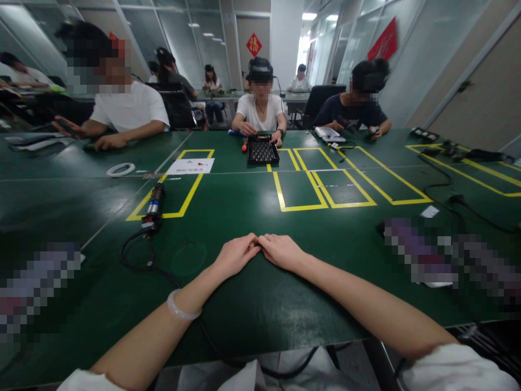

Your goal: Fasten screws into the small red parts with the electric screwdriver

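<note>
White sleeves (456, 369) are closest, at the near edge of the green table (309, 315). Above its middle, the left hand (238, 254) and right hand (281, 251) meet fingertip to fingertip, each with its fingers curled together; palms are hidden. Beyond, a corded cylindrical device (154, 203) lies leftward; opposite, a co-worker (260, 106) touches a black tray (249, 155).

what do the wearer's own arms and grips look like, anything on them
Loose white cloth covers the upper ends of both arms: left sleeve, right sleeve. Both forearms are bare below that. A pale, smooth, rounded bangle circles the left wrist; the right wrist has nothing on it. The left grip and right grip wear no gloves.
</note>
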A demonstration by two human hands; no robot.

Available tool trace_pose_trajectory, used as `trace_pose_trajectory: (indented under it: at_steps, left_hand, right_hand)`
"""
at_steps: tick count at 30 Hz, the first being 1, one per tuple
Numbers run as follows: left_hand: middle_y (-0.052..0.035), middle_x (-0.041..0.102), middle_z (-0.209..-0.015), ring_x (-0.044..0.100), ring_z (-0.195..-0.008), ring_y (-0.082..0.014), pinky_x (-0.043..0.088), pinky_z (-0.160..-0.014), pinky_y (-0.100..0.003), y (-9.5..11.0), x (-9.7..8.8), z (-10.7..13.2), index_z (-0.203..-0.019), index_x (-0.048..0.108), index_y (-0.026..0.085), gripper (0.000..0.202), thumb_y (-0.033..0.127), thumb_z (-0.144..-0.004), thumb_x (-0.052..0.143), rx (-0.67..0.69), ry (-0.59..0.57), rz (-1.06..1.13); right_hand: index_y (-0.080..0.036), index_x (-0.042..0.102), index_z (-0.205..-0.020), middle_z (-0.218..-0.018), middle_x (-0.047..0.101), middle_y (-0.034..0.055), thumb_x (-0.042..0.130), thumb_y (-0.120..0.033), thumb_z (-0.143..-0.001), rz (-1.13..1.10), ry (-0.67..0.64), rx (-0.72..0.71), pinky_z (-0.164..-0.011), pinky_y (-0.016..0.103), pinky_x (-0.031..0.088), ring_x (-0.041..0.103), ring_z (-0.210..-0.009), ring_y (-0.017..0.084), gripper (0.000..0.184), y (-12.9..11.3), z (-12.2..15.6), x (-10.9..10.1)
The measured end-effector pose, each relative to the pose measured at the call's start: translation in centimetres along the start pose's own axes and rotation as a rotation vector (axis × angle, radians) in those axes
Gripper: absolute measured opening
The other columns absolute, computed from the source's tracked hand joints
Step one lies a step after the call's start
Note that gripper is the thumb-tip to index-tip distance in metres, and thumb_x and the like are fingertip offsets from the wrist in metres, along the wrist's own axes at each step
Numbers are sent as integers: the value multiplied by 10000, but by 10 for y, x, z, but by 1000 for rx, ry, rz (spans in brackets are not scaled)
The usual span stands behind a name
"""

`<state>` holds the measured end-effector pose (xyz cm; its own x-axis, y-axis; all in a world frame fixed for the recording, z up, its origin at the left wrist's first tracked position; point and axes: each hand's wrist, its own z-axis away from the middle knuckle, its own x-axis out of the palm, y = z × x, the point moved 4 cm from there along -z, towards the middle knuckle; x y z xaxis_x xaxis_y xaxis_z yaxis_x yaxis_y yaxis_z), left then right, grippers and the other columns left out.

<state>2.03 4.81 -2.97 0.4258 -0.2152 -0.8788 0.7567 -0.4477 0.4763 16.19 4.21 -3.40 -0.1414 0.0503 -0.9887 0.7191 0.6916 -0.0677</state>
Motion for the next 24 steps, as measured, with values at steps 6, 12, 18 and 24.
trace_pose_trajectory:
  at_steps: [6,12,18,24]
  left_hand:
    - [15,597,-719,573,-661,-149,322,-570,-225,-5,4,-2,-921,518,219,231,421,-922,407,-20,-13,-11]
    - [13,606,-715,578,-643,-148,315,-551,-221,-3,3,-1,-985,546,220,280,448,-927,394,-42,-17,-33]
    - [6,623,-733,593,-659,-156,326,-555,-225,0,2,-1,-976,558,225,327,480,-934,359,-46,-15,-49]
    - [3,630,-734,602,-676,-170,326,-563,-234,-1,3,-1,-969,557,230,311,468,-939,360,-49,-16,-58]
  right_hand:
    - [-176,471,-1126,-865,718,71,370,-278,-971,-31,-47,49,-564,242,378,671,-680,196,212,8,-2,5]
    - [-172,480,-1113,-824,728,89,368,-299,-971,-21,-39,75,-571,236,368,681,-674,205,221,8,-2,8]
    - [-179,499,-1086,-821,732,88,371,-329,-979,-49,-26,85,-573,227,355,683,-674,199,225,11,1,10]
    - [-183,505,-1108,-813,735,78,359,-325,-992,-33,-24,75,-556,222,331,685,-676,192,234,12,3,11]
